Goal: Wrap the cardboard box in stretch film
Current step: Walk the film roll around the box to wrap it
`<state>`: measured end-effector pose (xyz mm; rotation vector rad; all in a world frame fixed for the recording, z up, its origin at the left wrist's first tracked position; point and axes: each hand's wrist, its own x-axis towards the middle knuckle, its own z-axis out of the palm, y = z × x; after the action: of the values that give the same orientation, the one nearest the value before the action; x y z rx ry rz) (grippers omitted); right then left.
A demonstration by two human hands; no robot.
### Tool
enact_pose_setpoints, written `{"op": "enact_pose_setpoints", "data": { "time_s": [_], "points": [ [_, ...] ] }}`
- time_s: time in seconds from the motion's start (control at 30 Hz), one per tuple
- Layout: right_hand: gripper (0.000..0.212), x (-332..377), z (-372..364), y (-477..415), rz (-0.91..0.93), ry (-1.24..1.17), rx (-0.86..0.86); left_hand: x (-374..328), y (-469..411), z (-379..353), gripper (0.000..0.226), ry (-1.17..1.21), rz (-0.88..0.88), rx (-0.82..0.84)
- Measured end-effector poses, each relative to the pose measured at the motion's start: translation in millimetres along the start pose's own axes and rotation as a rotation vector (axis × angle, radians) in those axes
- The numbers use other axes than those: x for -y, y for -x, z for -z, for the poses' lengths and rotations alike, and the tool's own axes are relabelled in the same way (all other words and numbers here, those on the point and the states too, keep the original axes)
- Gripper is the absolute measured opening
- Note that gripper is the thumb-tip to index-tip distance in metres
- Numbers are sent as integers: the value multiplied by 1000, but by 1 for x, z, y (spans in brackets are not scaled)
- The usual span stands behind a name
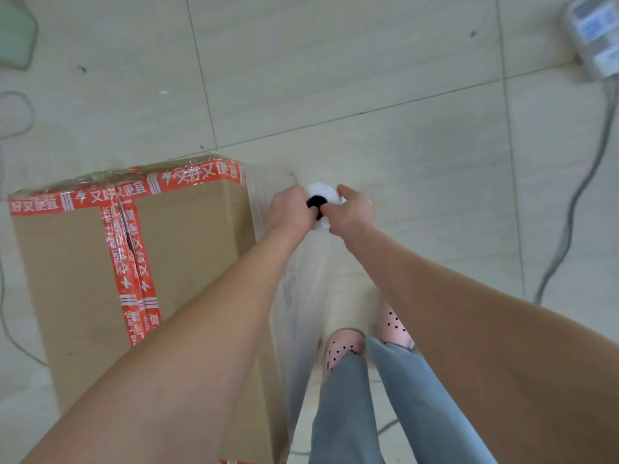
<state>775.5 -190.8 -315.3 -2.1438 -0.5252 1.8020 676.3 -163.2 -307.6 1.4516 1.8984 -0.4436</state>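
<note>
A large brown cardboard box [187,249] sealed with red printed tape stands on the tiled floor at the left. Clear stretch film [301,296] runs down its right side and clings along its far top edge. A white roll of stretch film [323,192] with a black core is held upright just past the box's far right corner. My left hand [289,207] grips the roll from the left, and my right hand [350,209] grips it from the right, a finger reaching into the core.
My legs in grey-blue trousers and pink dotted slippers [345,346] stand right of the box. A white power strip [593,35] with a grey cable [569,212] lies at the far right. Thin cords [6,316] trail along the left edge.
</note>
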Motion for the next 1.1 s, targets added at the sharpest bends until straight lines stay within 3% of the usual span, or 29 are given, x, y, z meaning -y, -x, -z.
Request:
{"op": "enact_pose_setpoints", "data": {
  "time_s": [0.17,0.33,0.63,0.73,0.8,0.93,1.1],
  "points": [
    [63,-2,5,-3,-37,-34,27,-18,-3,10,36,-195,-214,26],
    [55,5,4,-8,-46,-14,22,-35,-15,19,29,-351,-320,80],
    [31,43,-1,-8,87,128,-46,-27,-43,47,18,-367,-232,36],
    [13,54,-15,-17,123,164,-36,-15,-51,58,13,-406,-211,-32],
    [17,56,-24,-18,118,129,-27,-8,-53,64,9,-437,-195,-31],
    [49,50,-37,-14,3,12,-16,0,-56,70,5,-502,-204,3],
    [55,51,-48,-15,-179,-280,93,2,-64,74,33,-468,-291,58]
  ]
}}
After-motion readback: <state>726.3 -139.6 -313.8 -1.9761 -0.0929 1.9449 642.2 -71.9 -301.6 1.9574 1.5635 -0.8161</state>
